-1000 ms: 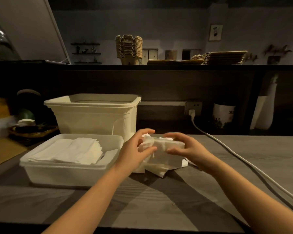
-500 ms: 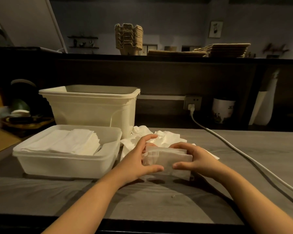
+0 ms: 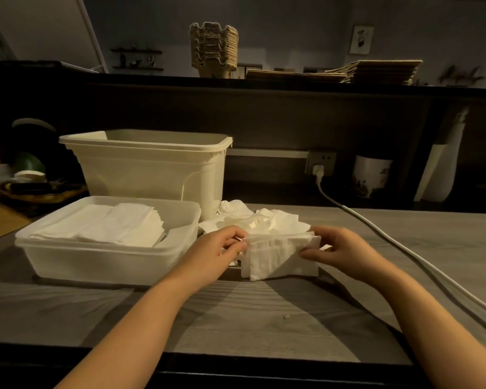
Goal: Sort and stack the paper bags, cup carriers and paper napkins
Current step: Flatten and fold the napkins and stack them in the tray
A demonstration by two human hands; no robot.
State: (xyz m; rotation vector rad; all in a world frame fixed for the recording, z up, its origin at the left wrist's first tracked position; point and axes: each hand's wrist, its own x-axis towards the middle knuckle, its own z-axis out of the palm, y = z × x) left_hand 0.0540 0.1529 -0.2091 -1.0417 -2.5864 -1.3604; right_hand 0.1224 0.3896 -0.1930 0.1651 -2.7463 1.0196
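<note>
Nearest, on the bare front of the desk [image 3: 236,313], both forearms reach forward and meet at one bundle of napkins [image 3: 275,256]. The left hand [image 3: 222,249] pinches its left end with curled fingers, and the right hand [image 3: 340,248] pinches its right end between thumb and fingertips. Neither hand holds anything else. The bundle stands on its lower edge, which seems to touch the desk, and its long axis runs left to right across the body.

What matters for the next move is the shallow tray [image 3: 96,256]. It sits just beside the left hand, to the left of the bundle, so that hand is the nearer one. The flat napkins in the tray [image 3: 110,226] fill its left and middle, with a free strip at the right end closest to the bundle. Putting the bundle there would likely mean a short carry leftward and tipping it flat.

Just behind the hands lies a loose heap of crumpled napkins [image 3: 264,220], not yet sorted. Behind the tray stands a tall bin [image 3: 152,169].

Farthest, on the raised shelf, the cup carriers [image 3: 213,49] sit stacked, with the paper bags [image 3: 376,71] piled flat to their right.
</note>
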